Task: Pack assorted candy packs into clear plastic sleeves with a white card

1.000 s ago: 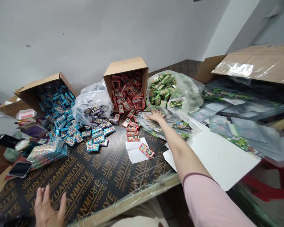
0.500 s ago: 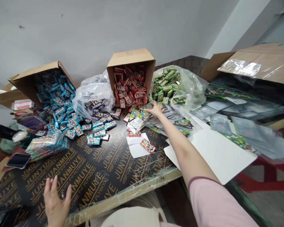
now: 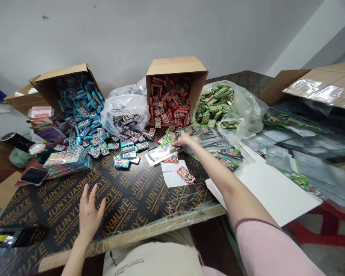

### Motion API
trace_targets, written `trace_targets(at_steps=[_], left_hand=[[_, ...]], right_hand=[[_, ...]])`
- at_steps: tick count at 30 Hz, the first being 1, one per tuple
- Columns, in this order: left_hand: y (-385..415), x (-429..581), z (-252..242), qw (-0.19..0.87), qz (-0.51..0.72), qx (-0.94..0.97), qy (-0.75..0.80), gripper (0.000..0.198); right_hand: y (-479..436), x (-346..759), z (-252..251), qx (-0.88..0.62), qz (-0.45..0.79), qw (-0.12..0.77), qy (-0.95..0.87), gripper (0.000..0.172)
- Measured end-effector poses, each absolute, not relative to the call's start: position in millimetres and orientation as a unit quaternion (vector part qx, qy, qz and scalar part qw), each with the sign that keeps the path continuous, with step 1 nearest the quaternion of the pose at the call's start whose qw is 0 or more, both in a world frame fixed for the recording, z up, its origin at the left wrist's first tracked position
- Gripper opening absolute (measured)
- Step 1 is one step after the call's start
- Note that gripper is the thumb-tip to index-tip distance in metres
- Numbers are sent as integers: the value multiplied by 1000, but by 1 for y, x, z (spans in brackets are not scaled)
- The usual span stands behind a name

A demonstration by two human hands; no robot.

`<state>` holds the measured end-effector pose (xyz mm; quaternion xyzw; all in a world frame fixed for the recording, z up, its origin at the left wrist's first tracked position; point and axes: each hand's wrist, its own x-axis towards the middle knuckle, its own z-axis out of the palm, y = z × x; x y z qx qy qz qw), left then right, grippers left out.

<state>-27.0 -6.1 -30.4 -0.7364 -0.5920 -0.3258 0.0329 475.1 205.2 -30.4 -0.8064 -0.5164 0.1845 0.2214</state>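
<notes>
The right hand has slid a pinched bag leftward, partly off the pile — left hand wide and empty.

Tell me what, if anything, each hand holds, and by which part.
The right hand pinches a printed sleeve by its right end; the left hand, open, holds nothing.

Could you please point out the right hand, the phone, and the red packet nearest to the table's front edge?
Right hand (image 3: pixel 185 138): head view, on the back of the hand.
Phone (image 3: pixel 34 176): head view, on its dark screen.
Red packet (image 3: pixel 186 174): head view, on its printed face.
</notes>
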Motion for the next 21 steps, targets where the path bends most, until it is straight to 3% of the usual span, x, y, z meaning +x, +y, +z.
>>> trace_targets(at_steps=[2, 4, 10, 13, 17, 21], left_hand=[[5, -15, -32, -21, -319, -737, -596, 53], [18, 2, -32, -92, -305, -740, -593, 47], [62, 40, 2, -189, -290, -778, -525, 50], [82, 44, 35, -254, -307, -765, -506, 65], [85, 52, 53, -518, -256, -726, -373, 75], [51, 71, 29, -806, -217, -510, -208, 81]], right_hand=[[192, 453, -35, -795, 198, 231, -525, 94], [179, 434, -38, -785, 202, 250, -530, 89], [150, 407, -5, -729, 219, 333, -556, 35], [128, 389, 35, -625, 275, 372, -628, 24], [91, 343, 80, -435, 361, 386, -729, 16], [65, 299, 87, -392, 372, 392, -745, 14]])
